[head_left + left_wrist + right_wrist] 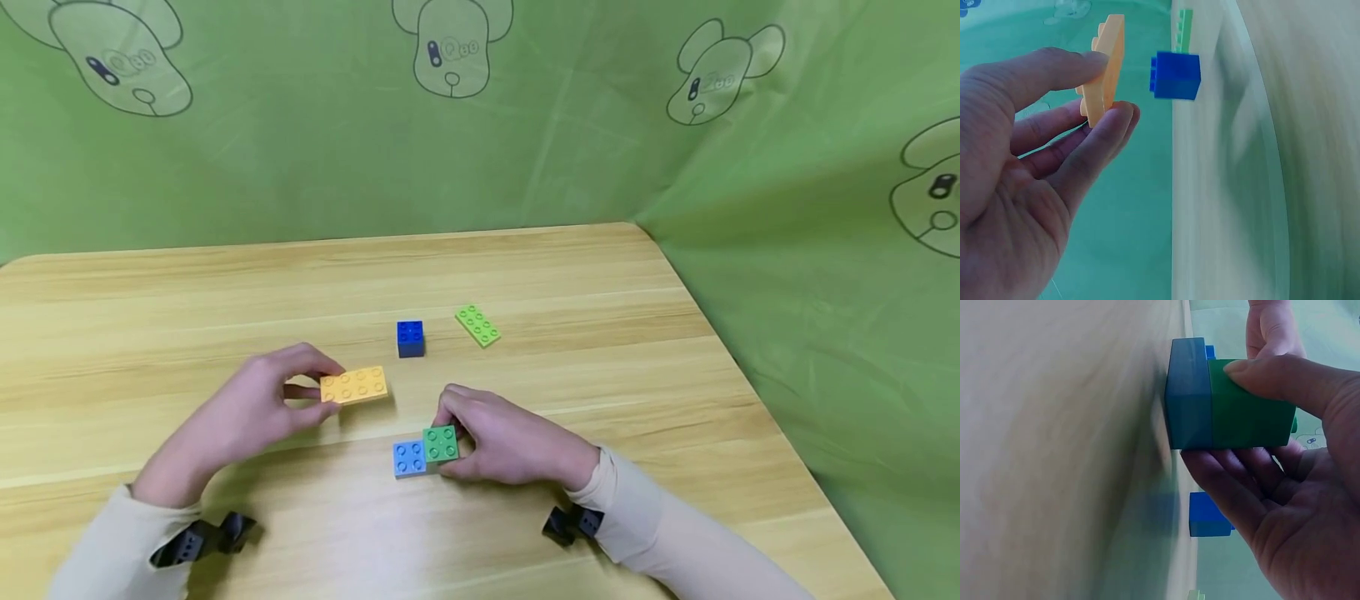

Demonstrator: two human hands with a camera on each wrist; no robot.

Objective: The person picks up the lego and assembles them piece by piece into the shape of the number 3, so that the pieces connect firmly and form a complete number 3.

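Between thumb and fingers, my left hand pinches a light orange plate brick with two rows of studs, raised over the table. The left wrist view shows this orange plate edge-on. My right hand grips a green two-by-two brick, thumb on one side and fingers on the other. That green brick sits on one end of a light blue brick, whose free studs stick out to the left. In the right wrist view the light blue brick is close over the tabletop.
A dark blue two-by-two brick stands on the wooden table beyond the hands. To its right lies a lime green plate brick, set at an angle. Green cloth with printed animal heads hangs behind the table and along its right side.
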